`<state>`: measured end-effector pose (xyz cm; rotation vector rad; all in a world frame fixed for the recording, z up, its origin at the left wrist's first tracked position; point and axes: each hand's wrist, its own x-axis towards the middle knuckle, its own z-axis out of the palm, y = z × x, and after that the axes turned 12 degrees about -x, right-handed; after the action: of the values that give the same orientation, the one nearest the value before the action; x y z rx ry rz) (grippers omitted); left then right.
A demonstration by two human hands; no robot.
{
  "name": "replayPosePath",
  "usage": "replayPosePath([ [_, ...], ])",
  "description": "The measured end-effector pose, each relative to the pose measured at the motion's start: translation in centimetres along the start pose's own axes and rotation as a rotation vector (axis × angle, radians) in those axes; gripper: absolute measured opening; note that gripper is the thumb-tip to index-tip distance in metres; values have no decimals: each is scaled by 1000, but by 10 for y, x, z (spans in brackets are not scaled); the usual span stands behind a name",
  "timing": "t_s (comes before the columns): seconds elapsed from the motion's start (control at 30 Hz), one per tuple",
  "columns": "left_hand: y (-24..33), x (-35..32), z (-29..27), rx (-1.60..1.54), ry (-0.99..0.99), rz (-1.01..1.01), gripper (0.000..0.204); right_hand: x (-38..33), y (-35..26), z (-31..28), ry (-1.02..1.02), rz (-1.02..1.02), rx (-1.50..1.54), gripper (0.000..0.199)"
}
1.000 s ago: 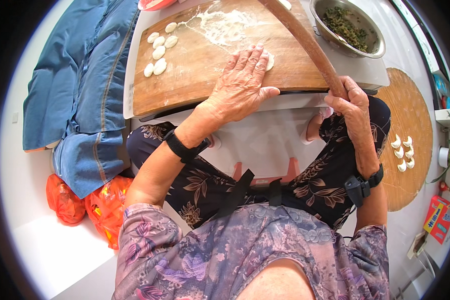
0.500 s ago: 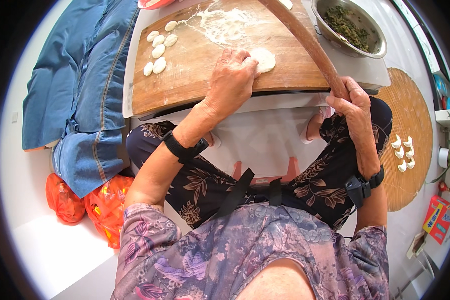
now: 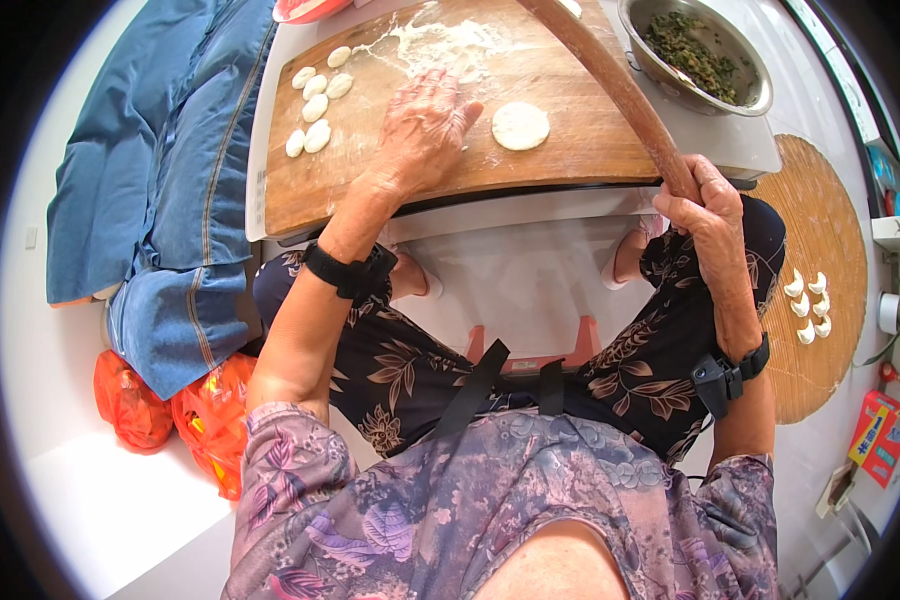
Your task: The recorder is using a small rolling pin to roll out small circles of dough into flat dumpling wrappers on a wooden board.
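- From my remote seat I take the wooden board (image 3: 590, 150) as my landmark; I judge it sits close to the person's knees so both hands can reach it easily.
- The left hand (image 3: 425, 130) is palm down over the board's middle-left, fingers lying nearly together, thumb spread away. I see nothing pinched, though I can't see under the palm or tell how firmly it touches.
- The flattened dough round (image 3: 521, 126) lies on the board's middle, just right of that hand's thumb and apart from it.
- The right hand (image 3: 705, 205), off the board's near right corner, wraps its fingers around the lower end of the rolling pin (image 3: 610, 75). I read the end grip as holding it aside from the dough; whether the pin touches the board I can't tell.
- Small dough pieces (image 3: 315, 108) cluster at the board's left, probably grouped apart from the flat one.
- Flour (image 3: 440, 40) whitens the board's far middle, likely against sticking.
- A metal bowl (image 3: 740, 48) of dark green filling (image 3: 695, 55) stands beyond the board's right edge, presumably for easy reach.
- Farther right of the board, white crescents (image 3: 801, 307) sit on a round tan tray (image 3: 800, 200), perhaps spaced to avoid sticking.
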<state>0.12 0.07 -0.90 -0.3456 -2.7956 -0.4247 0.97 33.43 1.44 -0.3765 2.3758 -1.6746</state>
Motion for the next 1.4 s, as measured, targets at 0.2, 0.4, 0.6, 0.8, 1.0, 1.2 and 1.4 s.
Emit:
replayPosePath([
  [0.2,32,-7,-18,-169,62,105,61,0,1,-1,21,8,-43,30],
  [0.4,65,-27,-15,-205,-115,344,60,0,3,-2,-21,16,-28,31],
  [0.6,62,-30,-17,-514,-218,248,63,-1,2,-2,-20,12,-53,32],
  [0.8,63,-37,-17,-388,-181,313,64,-1,2,-2,-21,19,-52,32],
  [1.0,62,-41,-19,-268,-168,373,66,-1,2,-3,-27,19,-50,32],
  [1.2,65,-45,-18,-269,-151,372,62,-1,2,-4,-25,35,-42,32],
  [1.4,55,-44,-11,-290,-30,315,41,-1,4,-3,-18,32,-39,32],
])
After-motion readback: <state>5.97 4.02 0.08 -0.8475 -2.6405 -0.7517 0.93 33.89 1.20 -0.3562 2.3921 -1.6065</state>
